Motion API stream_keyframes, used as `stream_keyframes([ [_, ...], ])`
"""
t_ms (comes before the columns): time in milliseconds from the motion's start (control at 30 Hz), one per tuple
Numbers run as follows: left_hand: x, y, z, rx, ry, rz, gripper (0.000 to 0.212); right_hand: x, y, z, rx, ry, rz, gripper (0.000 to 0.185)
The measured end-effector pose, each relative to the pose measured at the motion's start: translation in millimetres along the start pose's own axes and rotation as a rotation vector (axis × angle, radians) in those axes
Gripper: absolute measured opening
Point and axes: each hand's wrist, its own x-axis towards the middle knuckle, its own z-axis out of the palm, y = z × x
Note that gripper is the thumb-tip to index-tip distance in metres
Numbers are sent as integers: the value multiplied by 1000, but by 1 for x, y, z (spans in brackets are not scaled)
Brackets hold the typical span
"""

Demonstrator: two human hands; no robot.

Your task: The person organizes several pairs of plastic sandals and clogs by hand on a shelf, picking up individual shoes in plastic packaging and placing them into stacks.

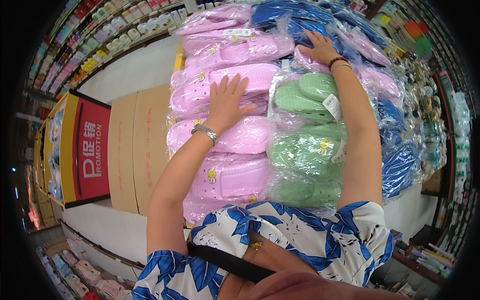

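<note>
Rows of plastic-wrapped slippers lie in front of me. My left hand rests with spread fingers on a wrapped pair of pink slippers, a silver bracelet at its wrist. Farther away, my right hand lies over another wrapped pink slipper, its fingertips by blue slippers at the back. Beneath my right forearm are green slippers in clear bags with white tags. More blue slippers lie along the right side. Neither hand appears to grip anything.
Left of the slippers stand cardboard boxes and a yellow-framed stand with a red promotion sign. Shelves of bottles run along the upper left. Packed goods hang at right, and a lower shelf holds small items.
</note>
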Motion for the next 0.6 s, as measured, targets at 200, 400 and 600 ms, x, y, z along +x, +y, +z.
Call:
stream_keyframes([
  [200, 0, 0, 7, -35, 76, 36, 74, -6, -7, -1, -120, 16, 83, 71],
  [400, -37, 3, -10, -83, 31, 173, 67, -34, -7, -28, -122, -23, -12, 68],
  [600, -121, 10, -35, -200, -208, 219, 62, -171, -58, -88, 60, 104, -279, 43],
])
